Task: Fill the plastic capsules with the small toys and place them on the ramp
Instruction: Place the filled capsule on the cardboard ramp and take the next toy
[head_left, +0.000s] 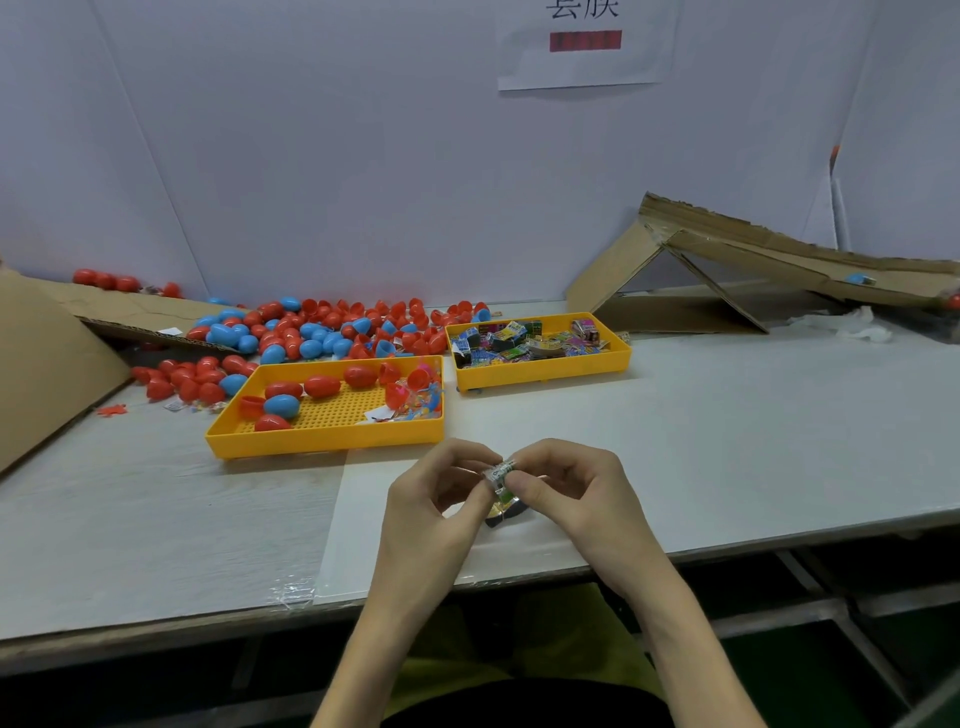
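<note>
Just above the table's front edge, my left hand (441, 499) and my right hand (566, 488) together pinch a small wrapped toy packet (501, 480). Its lower part looks dark with a green and yellow print. A yellow tray (322, 439) in front of me holds a few red and blue capsules (283, 405) and small coloured toys. A second yellow tray (545, 371) to the right holds several packaged toys (524, 340). The cardboard ramp (769, 254) slopes down to the right, with a blue capsule (860, 279) lying on it.
A heap of red and blue capsules (322, 330) lies behind the trays. Flat cardboard (47, 358) leans at the left. Crumpled clear plastic (852, 322) lies under the ramp. A white wall with a paper sign (584, 41) closes the back.
</note>
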